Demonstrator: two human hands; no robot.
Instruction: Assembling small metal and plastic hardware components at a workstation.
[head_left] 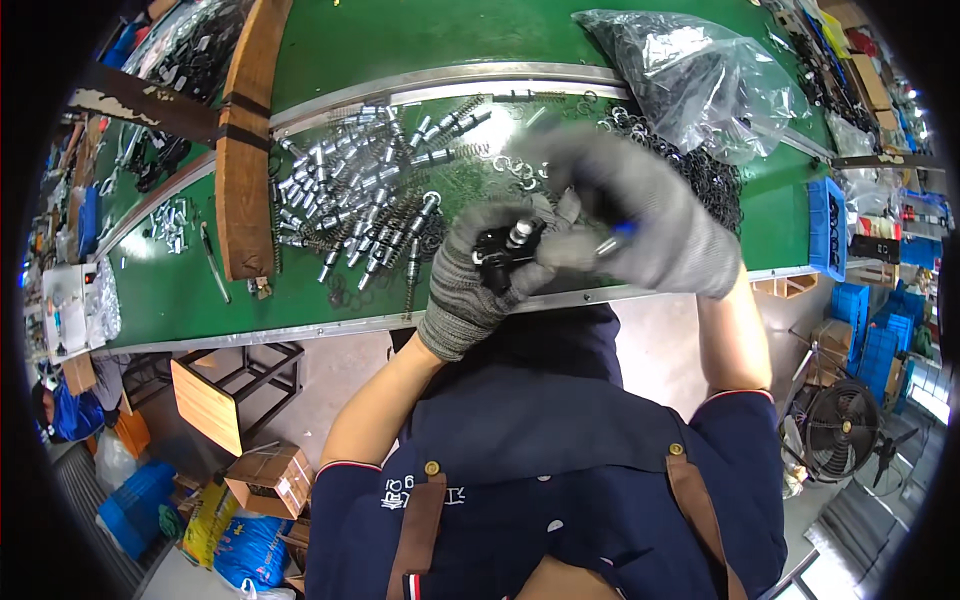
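I see a small black part (497, 255) with a shiny metal pin (519, 233) standing out of its top, held just above the near edge of the tabletop (330, 40), a little left of the middle of the view. My left hand (478, 275), in a grey knit glove, is clamped around the black part from below, fingers curled about it. My right hand (630, 215), gloved the same, sits at three o'clock from the part, touching it with thumb and fingertips; the glove is blurred, so I cannot tell how firmly it pinches. A bit of blue (624, 228) shows under the right palm, but I cannot make out what it is.

At ten o'clock from the part lies a heap of metal pins and springs (370, 190) spread over the green tabletop. At one o'clock, behind the right hand, black rings (715, 180) lie scattered, and beyond them stands a clear plastic bag (690, 75) filled with dark pieces. A wooden plank (245, 150) lies across the tabletop at nine o'clock. A blue bin (826, 228) sits at the right edge, at three o'clock.
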